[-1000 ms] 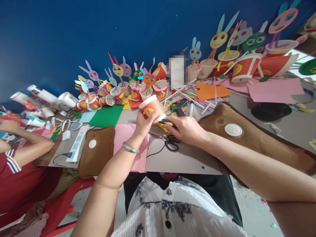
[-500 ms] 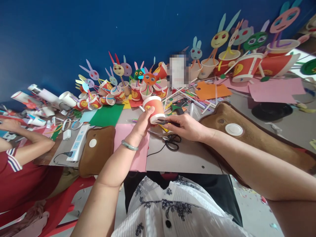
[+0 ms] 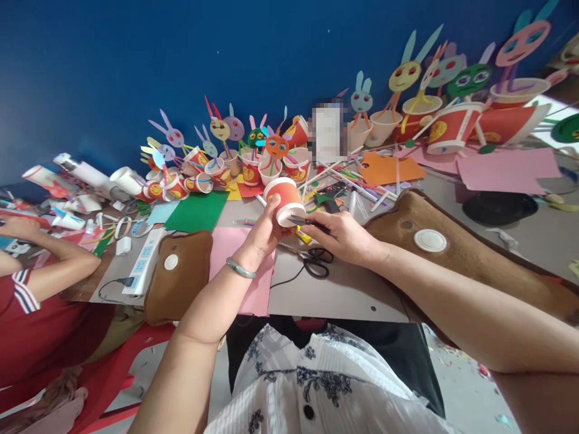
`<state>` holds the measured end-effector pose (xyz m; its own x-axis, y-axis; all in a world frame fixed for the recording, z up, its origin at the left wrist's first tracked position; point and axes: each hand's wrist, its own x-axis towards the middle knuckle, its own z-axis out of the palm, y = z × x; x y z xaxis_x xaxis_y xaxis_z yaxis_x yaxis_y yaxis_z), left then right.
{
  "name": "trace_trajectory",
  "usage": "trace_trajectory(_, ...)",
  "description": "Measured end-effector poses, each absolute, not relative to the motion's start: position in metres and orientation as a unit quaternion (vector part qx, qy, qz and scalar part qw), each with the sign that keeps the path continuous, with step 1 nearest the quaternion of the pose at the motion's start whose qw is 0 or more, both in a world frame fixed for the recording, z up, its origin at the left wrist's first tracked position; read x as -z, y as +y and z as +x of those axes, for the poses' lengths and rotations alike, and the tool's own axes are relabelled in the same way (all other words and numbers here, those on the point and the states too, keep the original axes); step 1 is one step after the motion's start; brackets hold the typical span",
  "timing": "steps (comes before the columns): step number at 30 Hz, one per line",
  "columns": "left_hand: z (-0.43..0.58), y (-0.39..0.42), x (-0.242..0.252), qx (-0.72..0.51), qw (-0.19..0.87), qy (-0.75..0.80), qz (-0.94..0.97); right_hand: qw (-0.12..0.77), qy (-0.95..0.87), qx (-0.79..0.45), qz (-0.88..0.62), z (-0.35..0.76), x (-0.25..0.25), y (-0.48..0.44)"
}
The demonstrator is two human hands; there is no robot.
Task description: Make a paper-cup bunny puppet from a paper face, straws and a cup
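My left hand point(image 3: 265, 232) is wrapped round a red and white paper cup point(image 3: 284, 193), tilted with its white base point(image 3: 289, 214) towards me. In my right hand point(image 3: 346, 235) is a pair of small dark-handled scissors point(image 3: 298, 220), their pointed tip at the cup's base. Whether the tip has gone through the base, I cannot tell. Below the hands, larger black-handled scissors point(image 3: 316, 262) lie on the table, with a yellow item point(image 3: 304, 235) just above them. Beside my left wrist is a pink paper sheet point(image 3: 246, 283).
Paper cups with rabbit-faced figures point(image 3: 275, 146) line the blue wall. Brown hot-water-bag-like cushions point(image 3: 185, 283) lie on both sides, near a white power strip point(image 3: 143, 262). A black dish point(image 3: 500, 208) stands at right. A co-worker's arm point(image 3: 58, 259) rests at far left.
The cup has tipped so that more of its white base faces me. The small scissors' blades, slightly apart before, now look together against the base. Both hands stay in nearly the same place.
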<state>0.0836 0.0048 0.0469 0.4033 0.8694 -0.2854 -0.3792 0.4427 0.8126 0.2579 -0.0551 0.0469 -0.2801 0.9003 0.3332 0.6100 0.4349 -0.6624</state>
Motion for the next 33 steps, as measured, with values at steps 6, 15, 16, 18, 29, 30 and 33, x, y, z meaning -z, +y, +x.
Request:
trace_trajectory(6, 0.085, 0.003, -0.047, -0.399, 0.773, 0.356, 0.341, 0.34, -0.768, -0.191, -0.509, 0.256, -0.045, -0.056)
trace_trajectory(15, 0.084, 0.005, -0.044, -0.393, 0.784, 0.349, 0.33, 0.348, -0.766, -0.177, -0.51, 0.256, -0.042, -0.057)
trace_trajectory(16, 0.085, 0.005, -0.044, -0.394, 0.783, 0.352, 0.328, 0.349, -0.766, -0.178, -0.51, 0.255, -0.042, -0.057)
trace_trajectory(18, 0.085, 0.004, -0.044, -0.396, 0.782, 0.355, 0.324, 0.35, -0.764, -0.178, -0.512, 0.255, -0.042, -0.057)
trace_trajectory(29, 0.086, 0.003, -0.05, -0.399, 0.796, 0.337, 0.307, 0.356, -0.764, -0.151, -0.517, 0.254, -0.036, -0.057)
trace_trajectory(30, 0.086, 0.003, -0.05, -0.4, 0.795, 0.338, 0.305, 0.359, -0.764, -0.149, -0.515, 0.254, -0.036, -0.057)
trace_trajectory(33, 0.087, 0.002, -0.052, -0.406, 0.792, 0.343, 0.301, 0.368, -0.767, -0.141, -0.507, 0.254, -0.036, -0.057)
